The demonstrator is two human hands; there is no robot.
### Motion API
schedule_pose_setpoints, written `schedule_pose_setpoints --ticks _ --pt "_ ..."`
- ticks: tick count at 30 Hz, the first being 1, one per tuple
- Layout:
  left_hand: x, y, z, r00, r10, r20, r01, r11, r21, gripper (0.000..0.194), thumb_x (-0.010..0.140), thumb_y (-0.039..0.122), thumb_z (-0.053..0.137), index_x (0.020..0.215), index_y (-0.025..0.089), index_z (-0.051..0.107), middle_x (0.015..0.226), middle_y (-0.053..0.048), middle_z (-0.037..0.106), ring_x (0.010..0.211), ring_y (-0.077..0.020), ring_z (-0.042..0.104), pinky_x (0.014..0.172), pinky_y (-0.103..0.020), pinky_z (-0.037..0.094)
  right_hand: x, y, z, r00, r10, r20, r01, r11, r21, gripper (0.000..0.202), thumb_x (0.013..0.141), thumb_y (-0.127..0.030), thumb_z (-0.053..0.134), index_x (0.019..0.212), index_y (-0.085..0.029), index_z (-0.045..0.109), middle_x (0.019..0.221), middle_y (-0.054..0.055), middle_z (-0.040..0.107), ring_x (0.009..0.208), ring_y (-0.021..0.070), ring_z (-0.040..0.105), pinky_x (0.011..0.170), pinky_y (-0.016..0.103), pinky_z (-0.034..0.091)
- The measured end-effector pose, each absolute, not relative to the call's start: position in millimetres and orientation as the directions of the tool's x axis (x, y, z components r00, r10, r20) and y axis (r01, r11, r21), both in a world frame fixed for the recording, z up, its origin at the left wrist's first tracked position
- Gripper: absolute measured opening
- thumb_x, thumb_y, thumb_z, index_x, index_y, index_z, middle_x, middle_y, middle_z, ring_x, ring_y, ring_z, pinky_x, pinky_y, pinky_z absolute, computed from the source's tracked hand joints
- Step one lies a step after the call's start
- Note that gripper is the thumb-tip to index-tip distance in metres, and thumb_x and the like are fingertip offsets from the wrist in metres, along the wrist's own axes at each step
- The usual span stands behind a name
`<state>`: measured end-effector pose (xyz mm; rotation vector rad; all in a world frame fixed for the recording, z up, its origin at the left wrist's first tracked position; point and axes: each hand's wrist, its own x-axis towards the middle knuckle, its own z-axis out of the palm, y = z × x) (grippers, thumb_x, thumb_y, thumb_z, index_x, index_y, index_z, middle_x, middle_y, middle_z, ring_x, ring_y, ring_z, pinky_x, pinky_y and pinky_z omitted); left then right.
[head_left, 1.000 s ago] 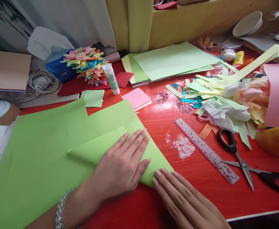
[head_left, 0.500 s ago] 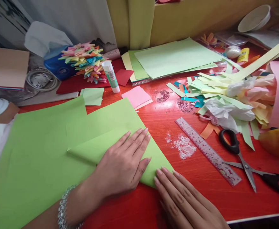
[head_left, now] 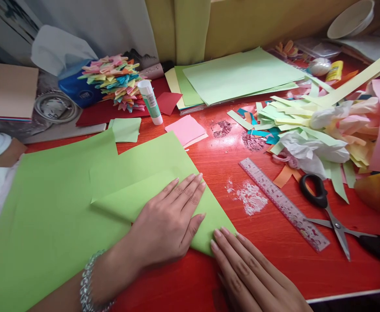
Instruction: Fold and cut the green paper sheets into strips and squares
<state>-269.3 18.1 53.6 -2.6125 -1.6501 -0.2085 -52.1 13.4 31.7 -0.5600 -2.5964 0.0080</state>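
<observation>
A large green sheet of paper (head_left: 60,208) lies on the red table, its right part folded over into a diagonal flap. My left hand (head_left: 168,221) rests flat on the folded part, fingers stretched out and palm down, with a beaded bracelet at the wrist. At the paper's lower right corner, my right hand (head_left: 251,271) presses with its fingertips, the fingers straight and side by side. Neither hand grips anything. To the right of them lie a pink patterned ruler (head_left: 284,203) and black-handled scissors (head_left: 336,223) with parted blades, one blade tip touching the ruler.
Behind the green paper stands a glue stick (head_left: 150,103), near pink paper squares (head_left: 186,130) and pale green ones (head_left: 127,130). Stacked sheets (head_left: 241,76) lie at the back. Paper strips (head_left: 293,112) crowd the right. A tissue pack (head_left: 76,86) sits back left.
Both hands stay in nearly the same place on the green paper. The view has shifted very slightly; nothing has been picked up or let go.
</observation>
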Motion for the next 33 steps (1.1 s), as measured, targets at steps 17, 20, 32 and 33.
schedule_pose_setpoints --ticks 17,20,32,33 --pt "-270 16 52 0.416 0.898 0.143 0.904 -0.426 0.046 0.05 0.095 0.027 0.037 0.14 0.005 0.041 0.149 -0.013 0.037 0.14 -0.0213 0.032 0.114 -0.038 0.034 -49 12 32 -0.814 0.382 0.437 0.387 0.918 -0.081 0.036 0.096 -0.011 0.035 0.114 -0.006 0.066 0.127 0.012 0.061 0.125 0.023 0.05 0.114 0.036 0.03" --pt "-270 16 51 0.412 0.9 0.143 0.905 -0.422 0.051 0.05 0.095 0.026 0.037 0.141 0.007 0.041 0.148 -0.012 0.037 0.14 -0.0214 0.032 0.114 -0.039 0.034 -48 10 33 -0.804 0.401 0.439 0.404 0.91 -0.091 0.032 0.095 -0.012 0.04 0.114 -0.005 0.066 0.126 0.013 0.062 0.125 0.0238 0.051 0.114 0.035 0.031" --pt "-270 16 49 0.432 0.89 0.149 0.899 -0.439 0.016 0.051 0.095 0.027 0.036 0.141 0.002 0.039 0.148 -0.015 0.038 0.139 -0.0234 0.034 0.114 -0.041 0.034 -30 -10 29 -0.744 0.47 0.474 0.487 0.868 -0.096 0.028 0.093 -0.019 0.049 0.11 -0.006 0.067 0.12 0.012 0.066 0.12 0.0212 0.055 0.114 0.032 0.031" --pt "-270 16 49 0.433 0.889 0.149 0.898 -0.44 0.017 0.052 0.095 0.027 0.036 0.141 0.002 0.039 0.148 -0.015 0.038 0.139 -0.0234 0.034 0.114 -0.04 0.033 -28 -12 29 -0.738 0.482 0.471 0.498 0.861 -0.102 0.028 0.093 -0.019 0.049 0.111 -0.006 0.067 0.12 0.012 0.065 0.121 0.0208 0.054 0.114 0.032 0.031"
